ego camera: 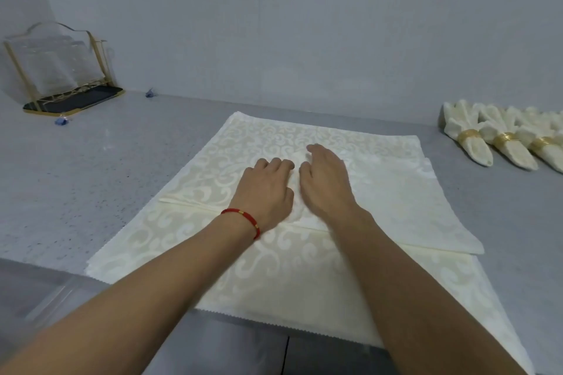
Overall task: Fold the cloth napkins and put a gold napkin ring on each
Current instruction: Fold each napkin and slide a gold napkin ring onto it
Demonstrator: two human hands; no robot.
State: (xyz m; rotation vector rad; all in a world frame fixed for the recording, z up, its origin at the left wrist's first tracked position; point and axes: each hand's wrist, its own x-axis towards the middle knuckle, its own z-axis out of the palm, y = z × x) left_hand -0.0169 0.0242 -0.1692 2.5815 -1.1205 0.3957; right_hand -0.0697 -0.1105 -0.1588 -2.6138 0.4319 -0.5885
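A cream patterned cloth napkin lies folded over on top of another flat cream napkin on the grey counter. My left hand, with a red cord bracelet at the wrist, rests palm down on the folded napkin's middle. Just to its right my right hand also lies flat on the cloth, fingers pointing away from me. Several folded napkins with gold napkin rings lie in a row at the far right.
A clear holder with a gold frame on a dark tray stands at the back left by the wall. Two small blue scraps lie near it. The counter's front edge runs under the lower napkin's near side.
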